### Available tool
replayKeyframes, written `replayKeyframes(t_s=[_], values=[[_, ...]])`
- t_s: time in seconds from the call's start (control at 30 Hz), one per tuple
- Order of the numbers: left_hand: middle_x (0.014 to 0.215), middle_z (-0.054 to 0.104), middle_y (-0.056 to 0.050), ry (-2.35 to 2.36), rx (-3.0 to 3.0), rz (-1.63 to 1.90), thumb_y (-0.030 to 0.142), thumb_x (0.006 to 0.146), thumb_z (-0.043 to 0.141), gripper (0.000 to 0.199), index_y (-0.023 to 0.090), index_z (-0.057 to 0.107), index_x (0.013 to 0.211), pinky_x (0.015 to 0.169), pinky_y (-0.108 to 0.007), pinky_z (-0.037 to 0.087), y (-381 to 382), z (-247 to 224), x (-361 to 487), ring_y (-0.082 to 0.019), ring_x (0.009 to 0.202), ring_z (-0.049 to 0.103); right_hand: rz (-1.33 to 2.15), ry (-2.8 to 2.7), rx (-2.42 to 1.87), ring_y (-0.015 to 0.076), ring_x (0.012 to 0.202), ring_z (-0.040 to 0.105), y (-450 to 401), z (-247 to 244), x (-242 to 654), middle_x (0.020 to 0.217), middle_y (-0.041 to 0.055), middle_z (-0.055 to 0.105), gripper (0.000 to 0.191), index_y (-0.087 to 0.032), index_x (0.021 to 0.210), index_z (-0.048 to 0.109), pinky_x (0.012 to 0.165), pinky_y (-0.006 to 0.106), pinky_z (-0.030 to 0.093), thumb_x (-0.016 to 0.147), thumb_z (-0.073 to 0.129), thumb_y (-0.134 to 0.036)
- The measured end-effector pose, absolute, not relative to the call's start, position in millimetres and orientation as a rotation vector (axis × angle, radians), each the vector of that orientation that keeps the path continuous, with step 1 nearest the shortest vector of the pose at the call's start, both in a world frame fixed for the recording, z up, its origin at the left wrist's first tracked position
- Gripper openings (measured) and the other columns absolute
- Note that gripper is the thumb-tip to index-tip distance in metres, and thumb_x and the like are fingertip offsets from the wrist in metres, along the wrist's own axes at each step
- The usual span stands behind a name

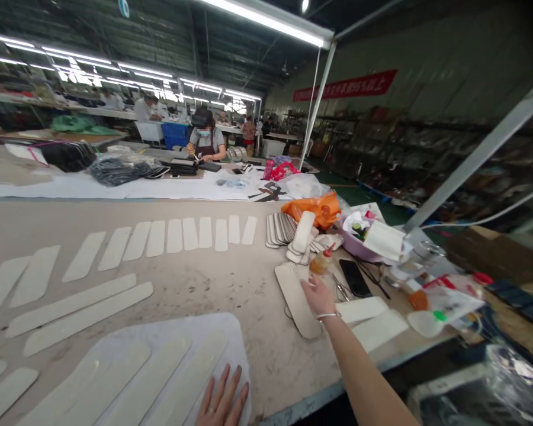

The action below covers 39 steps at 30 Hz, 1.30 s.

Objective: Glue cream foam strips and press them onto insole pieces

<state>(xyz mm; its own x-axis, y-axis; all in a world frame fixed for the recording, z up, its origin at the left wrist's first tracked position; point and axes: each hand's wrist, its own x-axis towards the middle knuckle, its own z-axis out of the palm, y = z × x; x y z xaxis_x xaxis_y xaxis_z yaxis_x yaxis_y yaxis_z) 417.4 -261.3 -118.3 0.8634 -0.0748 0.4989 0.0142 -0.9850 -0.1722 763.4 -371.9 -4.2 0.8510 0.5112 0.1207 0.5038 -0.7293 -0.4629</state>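
My left hand lies flat, fingers spread, at the lower right of a pale rounded sheet. Several long off-white strips lie across that sheet. Farther right, my right hand is at the right edge of a small pile of rounded off-white panels, its fingers loosely bent and apart. I cannot make out any object lifted in it. Just beyond those fingers stands a squeeze bottle with amber contents and a red tip. Scissors and a black phone lie to its right.
Rows of off-white pieces cover the table's left and back. Stacked panels, an orange bag and a filled lilac basin stand at right. A metal post slants beside the table. A co-worker sits opposite.
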Motion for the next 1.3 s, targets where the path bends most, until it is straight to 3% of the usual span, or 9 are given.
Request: replayKeyframes(t_s=[0.07,0.13,0.27,0.53,0.7,0.83,0.93,1.07,1.3], values=[[0.136,0.049,-0.010,0.079,-2.914,-0.690,0.053,0.084,0.047,0.064,0.020,0.039,0.138,0.112,-0.050,0.013,-263.6,-112.0,415.6,-0.033,0.138,0.018,0.045,-0.772,-2.636,0.0269,0.115,0.050,-384.6,-17.5,743.1,0.127,0.0204,0.051,0.061,-0.007,0.130,0.042,0.098,0.038,0.037,0.084,0.046,-0.047],[0.141,0.042,-0.011,0.075,-2.974,-0.583,0.057,0.082,0.047,0.070,0.019,0.035,0.139,0.110,-0.050,0.019,-267.0,-104.8,413.8,-0.034,0.136,0.024,0.142,-0.810,-2.772,0.0293,0.118,0.046,-398.5,-26.3,722.4,0.128,0.0196,0.050,0.065,-0.007,0.127,0.045,0.099,0.038,0.034,0.079,0.053,-0.051],[0.147,0.033,-0.012,0.043,-3.052,-0.450,0.046,0.082,0.052,0.067,0.020,0.032,0.141,0.107,-0.050,0.024,-273.2,-87.9,412.1,-0.035,0.134,0.027,0.279,-0.806,-2.911,0.0282,0.107,0.052,-412.7,-32.9,697.8,0.114,0.0156,0.058,0.059,-0.011,0.117,0.053,0.089,0.034,0.040,0.073,0.059,-0.049],[0.150,0.024,-0.013,0.028,-3.183,-0.376,0.035,0.087,0.048,0.057,0.019,0.034,0.140,0.103,-0.052,0.035,-278.1,-65.9,405.2,-0.035,0.137,0.021,0.248,-0.837,-2.900,0.0277,0.100,0.057,-416.0,-25.0,694.9,0.114,0.0187,0.057,0.066,-0.007,0.136,0.035,0.084,0.035,0.043,0.079,0.052,-0.035],[0.143,0.039,-0.010,0.146,-3.303,-0.348,0.024,0.086,0.049,0.041,0.022,0.050,0.127,0.105,-0.058,0.031,-279.0,-49.4,397.3,-0.033,0.137,0.023,-0.053,-0.902,-2.840,0.0293,0.096,0.059,-437.1,-16.7,686.0,0.108,0.0211,0.059,0.055,-0.002,0.130,0.042,0.084,0.040,0.046,0.082,0.044,-0.029],[0.118,0.060,-0.007,0.114,-3.350,-0.536,0.019,0.084,0.052,0.028,0.023,0.059,0.111,0.109,-0.057,0.026,-267.9,-26.8,367.9,-0.027,0.128,0.039,-0.364,-1.158,-2.478,0.0277,0.110,0.053,-466.8,-25.1,665.4,0.123,0.0187,0.053,0.049,-0.009,0.127,0.048,0.095,0.039,0.044,0.082,0.048,-0.030],[0.100,0.063,-0.005,-0.096,-3.319,-0.586,0.018,0.083,0.055,0.022,0.024,0.061,0.104,0.109,-0.052,0.027,-249.4,-10.0,326.3,-0.021,0.111,0.051,-0.267,-1.385,-2.284,0.0251,0.114,0.051,-490.6,-39.1,641.4,0.135,0.0153,0.044,0.049,-0.016,0.129,0.047,0.096,0.038,0.045,0.083,0.050,-0.032],[0.096,0.061,-0.005,-0.283,-3.201,-0.432,0.021,0.083,0.057,0.020,0.023,0.061,0.102,0.103,-0.048,0.034,-224.4,-3.6,275.0,-0.020,0.101,0.053,-0.006,-1.630,-2.195,0.0260,0.121,0.045,-510.0,-60.8,623.5,0.144,0.0124,0.033,0.049,-0.021,0.129,0.048,0.099,0.041,0.043,0.081,0.053,-0.028],[0.093,0.062,-0.004,-0.333,-3.131,-0.359,0.018,0.084,0.053,0.015,0.022,0.061,0.096,0.097,-0.045,0.036,-223.4,-26.4,259.3,-0.020,0.096,0.054,0.152,-1.649,-2.257,0.0299,0.132,0.032,-508.5,-70.7,631.1,0.139,0.0109,0.044,0.059,-0.018,0.130,0.049,0.108,0.050,0.030,0.072,0.056,-0.024]])
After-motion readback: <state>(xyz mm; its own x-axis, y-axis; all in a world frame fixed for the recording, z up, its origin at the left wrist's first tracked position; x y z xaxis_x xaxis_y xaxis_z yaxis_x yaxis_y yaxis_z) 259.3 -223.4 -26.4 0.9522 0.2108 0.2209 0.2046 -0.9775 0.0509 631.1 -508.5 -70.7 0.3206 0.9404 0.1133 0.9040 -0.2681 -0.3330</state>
